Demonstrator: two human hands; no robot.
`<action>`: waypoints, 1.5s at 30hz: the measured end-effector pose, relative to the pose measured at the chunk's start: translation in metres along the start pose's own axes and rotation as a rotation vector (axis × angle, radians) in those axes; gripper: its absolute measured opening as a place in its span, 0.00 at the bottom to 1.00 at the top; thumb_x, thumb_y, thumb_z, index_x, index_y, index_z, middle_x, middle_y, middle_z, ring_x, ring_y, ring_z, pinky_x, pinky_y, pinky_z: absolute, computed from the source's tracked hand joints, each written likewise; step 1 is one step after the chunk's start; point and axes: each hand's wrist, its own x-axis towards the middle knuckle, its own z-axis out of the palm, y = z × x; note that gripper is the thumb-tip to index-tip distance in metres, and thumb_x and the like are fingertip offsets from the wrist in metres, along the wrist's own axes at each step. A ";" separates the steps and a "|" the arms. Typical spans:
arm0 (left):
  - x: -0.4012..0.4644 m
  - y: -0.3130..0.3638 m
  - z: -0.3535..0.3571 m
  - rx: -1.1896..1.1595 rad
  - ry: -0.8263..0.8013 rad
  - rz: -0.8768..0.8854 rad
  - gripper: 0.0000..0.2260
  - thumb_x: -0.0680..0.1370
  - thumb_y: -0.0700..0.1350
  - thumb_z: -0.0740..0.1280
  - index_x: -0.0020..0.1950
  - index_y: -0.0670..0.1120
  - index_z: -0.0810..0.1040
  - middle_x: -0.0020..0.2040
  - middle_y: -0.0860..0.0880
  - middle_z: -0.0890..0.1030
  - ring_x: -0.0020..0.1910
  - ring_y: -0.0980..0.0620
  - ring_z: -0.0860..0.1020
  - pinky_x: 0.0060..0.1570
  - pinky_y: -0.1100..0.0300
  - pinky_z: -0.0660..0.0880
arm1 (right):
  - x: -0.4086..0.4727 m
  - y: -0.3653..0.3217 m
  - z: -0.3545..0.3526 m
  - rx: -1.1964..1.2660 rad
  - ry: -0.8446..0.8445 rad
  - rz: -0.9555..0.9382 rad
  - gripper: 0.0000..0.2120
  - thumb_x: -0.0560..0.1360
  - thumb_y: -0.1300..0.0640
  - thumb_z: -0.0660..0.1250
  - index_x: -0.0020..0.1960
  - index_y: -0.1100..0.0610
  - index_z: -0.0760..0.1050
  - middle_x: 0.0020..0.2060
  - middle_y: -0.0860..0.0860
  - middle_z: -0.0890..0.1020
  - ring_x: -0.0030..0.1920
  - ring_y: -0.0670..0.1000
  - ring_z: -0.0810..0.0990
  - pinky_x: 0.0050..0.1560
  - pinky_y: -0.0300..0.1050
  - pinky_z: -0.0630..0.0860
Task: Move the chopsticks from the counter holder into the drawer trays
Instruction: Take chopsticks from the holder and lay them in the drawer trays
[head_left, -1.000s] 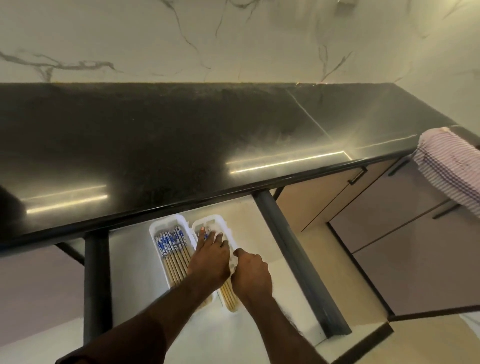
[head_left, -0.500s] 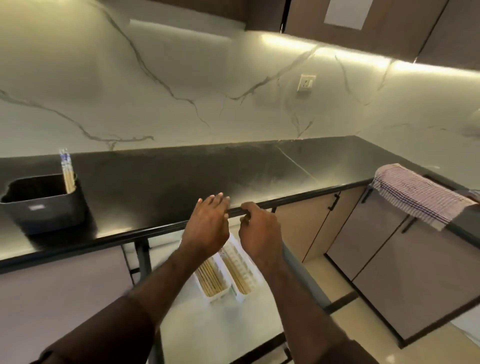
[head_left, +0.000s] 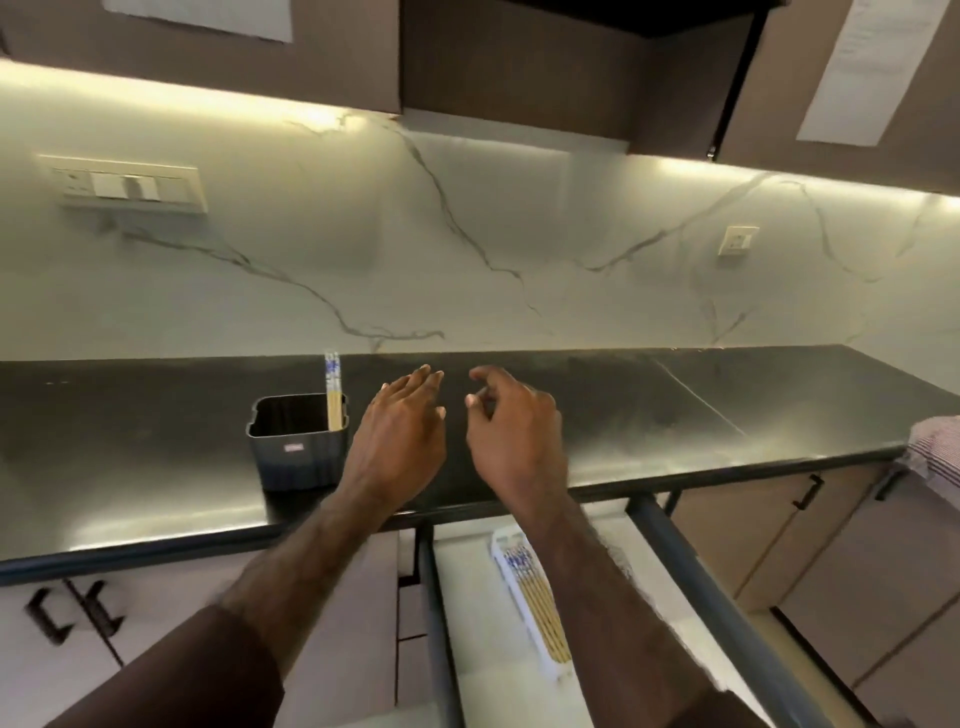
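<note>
A dark square holder (head_left: 296, 441) stands on the black counter (head_left: 675, 415), left of centre. A few chopsticks (head_left: 333, 392) with blue-patterned tops lean upright in its right corner. My left hand (head_left: 402, 434) hovers over the counter just right of the holder, fingers spread, holding nothing. My right hand (head_left: 511, 428) floats beside it, fingers loosely curled and empty. Below the counter edge the drawer (head_left: 467, 639) is pulled out. A white tray (head_left: 524, 618) in it holds several chopsticks (head_left: 537, 603); my right forearm covers what lies to its right.
A checked cloth (head_left: 937, 447) hangs over the counter at the far right. Wall sockets (head_left: 130, 183) sit on the marble backsplash. Cabinet doors with black handles (head_left: 808, 491) flank the drawer. Upper cabinets overhang the counter.
Both hands have risen out of the drawer, past the counter edge, and now hover over the counter near the holder. The view has tilted up and swung left.
</note>
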 end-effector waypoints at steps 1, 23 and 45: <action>0.003 -0.019 -0.004 -0.005 0.006 -0.014 0.22 0.80 0.42 0.62 0.74 0.43 0.65 0.75 0.42 0.67 0.75 0.46 0.63 0.74 0.50 0.59 | 0.005 -0.008 0.016 0.005 -0.015 -0.011 0.15 0.78 0.55 0.65 0.65 0.51 0.74 0.52 0.48 0.84 0.52 0.46 0.81 0.53 0.38 0.74; 0.134 -0.276 0.031 -0.200 -0.108 -0.322 0.18 0.77 0.40 0.68 0.66 0.44 0.75 0.55 0.42 0.83 0.47 0.53 0.79 0.47 0.63 0.69 | 0.130 -0.037 0.288 0.015 -0.386 0.197 0.14 0.77 0.59 0.67 0.62 0.52 0.75 0.48 0.47 0.83 0.41 0.41 0.80 0.38 0.30 0.75; 0.165 -0.316 0.085 -0.605 -0.197 -0.596 0.10 0.72 0.39 0.74 0.54 0.45 0.84 0.43 0.51 0.86 0.42 0.59 0.84 0.49 0.58 0.81 | 0.143 -0.019 0.322 0.065 -0.419 0.321 0.17 0.77 0.60 0.65 0.65 0.50 0.74 0.51 0.48 0.82 0.49 0.45 0.81 0.51 0.41 0.80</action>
